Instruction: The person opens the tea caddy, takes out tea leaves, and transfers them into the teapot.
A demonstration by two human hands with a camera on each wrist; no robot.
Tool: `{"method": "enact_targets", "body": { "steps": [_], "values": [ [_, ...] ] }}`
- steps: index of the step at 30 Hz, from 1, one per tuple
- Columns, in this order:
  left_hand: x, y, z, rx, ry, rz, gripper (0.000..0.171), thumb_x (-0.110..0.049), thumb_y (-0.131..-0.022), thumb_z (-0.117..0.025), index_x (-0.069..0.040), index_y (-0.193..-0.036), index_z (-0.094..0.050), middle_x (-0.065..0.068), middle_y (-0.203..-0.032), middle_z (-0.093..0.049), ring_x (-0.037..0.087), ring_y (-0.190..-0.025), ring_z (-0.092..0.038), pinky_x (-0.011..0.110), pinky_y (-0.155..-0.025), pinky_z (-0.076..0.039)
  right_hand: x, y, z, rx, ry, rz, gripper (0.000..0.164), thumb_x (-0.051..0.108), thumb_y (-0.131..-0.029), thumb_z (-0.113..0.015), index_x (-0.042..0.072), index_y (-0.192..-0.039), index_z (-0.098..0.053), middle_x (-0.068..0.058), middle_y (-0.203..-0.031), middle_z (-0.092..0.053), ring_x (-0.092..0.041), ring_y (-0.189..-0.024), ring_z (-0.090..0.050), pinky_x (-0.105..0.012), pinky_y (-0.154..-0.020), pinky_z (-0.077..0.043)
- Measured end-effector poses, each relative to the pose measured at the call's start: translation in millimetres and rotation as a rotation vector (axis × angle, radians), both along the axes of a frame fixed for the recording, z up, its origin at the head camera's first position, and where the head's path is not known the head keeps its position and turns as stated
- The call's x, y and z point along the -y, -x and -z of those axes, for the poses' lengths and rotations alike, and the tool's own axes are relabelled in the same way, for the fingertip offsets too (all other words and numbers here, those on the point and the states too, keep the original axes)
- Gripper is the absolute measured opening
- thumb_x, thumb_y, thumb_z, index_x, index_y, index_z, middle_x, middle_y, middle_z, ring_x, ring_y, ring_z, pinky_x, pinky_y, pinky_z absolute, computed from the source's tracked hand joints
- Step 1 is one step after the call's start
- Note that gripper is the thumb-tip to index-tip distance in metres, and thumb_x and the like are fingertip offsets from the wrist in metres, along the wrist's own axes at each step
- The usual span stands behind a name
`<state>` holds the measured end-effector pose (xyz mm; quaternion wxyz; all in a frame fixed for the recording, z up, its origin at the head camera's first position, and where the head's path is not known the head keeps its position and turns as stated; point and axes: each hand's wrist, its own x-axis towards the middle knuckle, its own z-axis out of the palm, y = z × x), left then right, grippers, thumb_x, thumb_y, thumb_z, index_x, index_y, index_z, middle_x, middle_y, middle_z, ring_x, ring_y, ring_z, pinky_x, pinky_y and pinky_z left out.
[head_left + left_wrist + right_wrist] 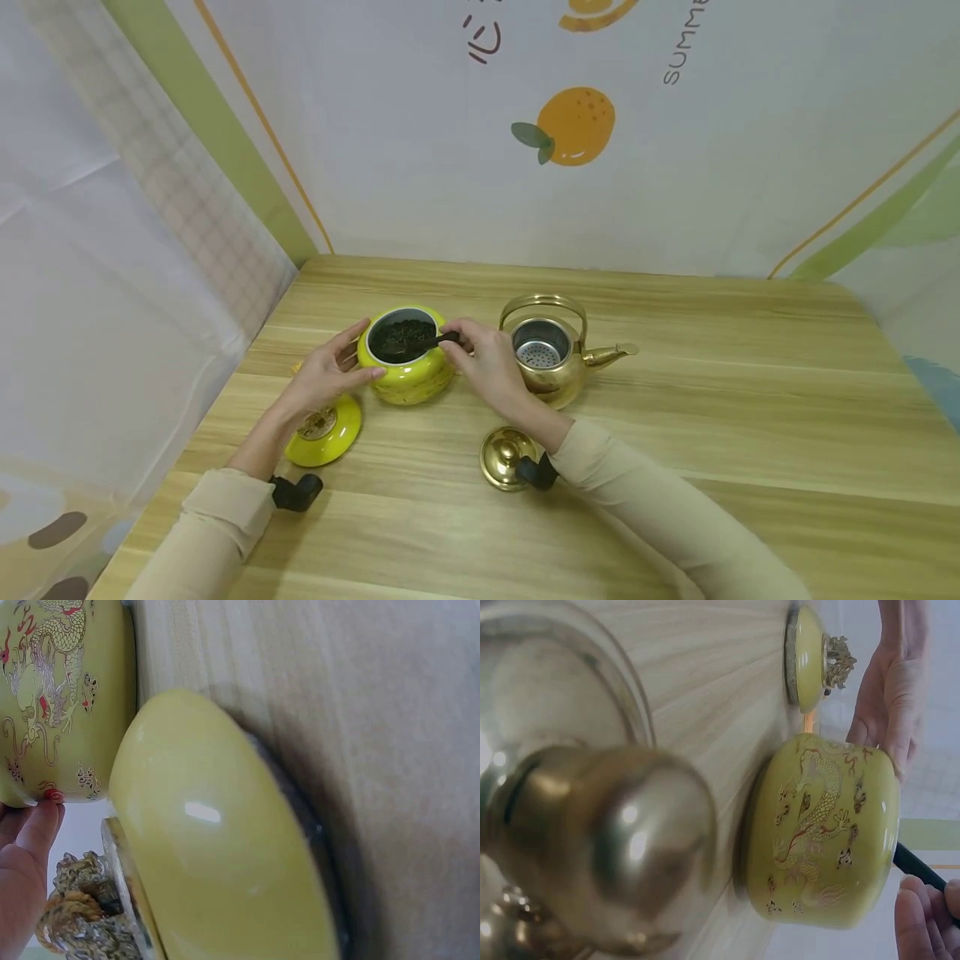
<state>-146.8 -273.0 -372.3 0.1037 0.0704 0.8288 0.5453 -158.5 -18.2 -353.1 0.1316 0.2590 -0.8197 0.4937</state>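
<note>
A yellow jar (412, 385) with a dragon design (814, 814) stands left of centre, its top uncovered, with dark loose tea leaves (411, 329) inside. My left hand (322, 375) steadies it from the left, thumb on the near rim and fingers round the far side. Between thumb and fingers my right hand (491, 367) pinches the handle of a dark tea scoop (420, 344), whose tip is inside the jar, over the leaves. Close behind my right hand is a gold teapot (558, 385), its lid off and a perforated strainer (540, 355) showing within.
The yellow jar lid (217, 832) lies under my left wrist, its ornate knob (86, 907) pointing up. A gold teapot lid (501, 457) lies by my right wrist, its knob large in the right wrist view. The teapot's spout (611, 356) points right. A fabric backdrop borders the wooden table (750, 400).
</note>
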Motion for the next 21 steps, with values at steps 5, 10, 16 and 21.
{"method": "enact_targets", "body": {
  "steps": [5, 10, 16, 21],
  "values": [
    [0.0, 0.5, 0.1, -0.006, 0.002, 0.001, 0.089, -0.020, -0.084, -0.072, -0.007, -0.151, -0.015, 0.013, -0.157, -0.012, 0.033, -0.142, -0.021, 0.032, -0.111, -0.030, 0.6, 2.8, 0.4, 0.043, -0.009, -0.003, 0.016, 0.006, -0.085, -0.067, -0.002, -0.098, -0.068, -0.009, -0.076, -0.070, -0.016, -0.065, -0.067, -0.012, -0.055, -0.052],
    [-0.4, 0.3, 0.1, -0.007, 0.000, -0.001, 0.089, -0.020, -0.084, -0.072, -0.007, -0.151, -0.015, 0.014, -0.157, -0.013, 0.033, -0.141, -0.021, 0.035, -0.112, -0.030, 2.8, 7.1, -0.3, 0.030, -0.005, -0.022, 0.014, 0.006, -0.087, -0.066, -0.003, -0.097, -0.067, -0.010, -0.074, -0.069, -0.015, -0.061, -0.065, -0.013, -0.052, -0.051],
    [-0.4, 0.0, 0.0, -0.015, 0.003, 0.000, 0.088, -0.019, -0.084, -0.072, -0.006, -0.151, -0.015, 0.015, -0.156, -0.014, 0.034, -0.141, -0.023, 0.037, -0.112, -0.029, 7.9, 11.3, -5.4, -0.006, -0.078, -0.024, 0.012, 0.008, -0.088, -0.065, 0.000, -0.096, -0.068, -0.007, -0.076, -0.068, -0.012, -0.063, -0.061, -0.015, -0.055, -0.049],
    [0.2, -0.3, -0.4, -0.005, -0.005, 0.004, 0.089, -0.020, -0.084, -0.072, -0.007, -0.151, -0.015, 0.015, -0.156, -0.015, 0.034, -0.141, -0.022, 0.036, -0.112, -0.030, 12.3, 13.0, -10.0, -0.066, -0.187, -0.009, 0.010, 0.010, -0.087, -0.066, 0.004, -0.095, -0.069, -0.005, -0.080, -0.069, -0.011, -0.066, -0.059, -0.016, -0.056, -0.047]
  ]
}}
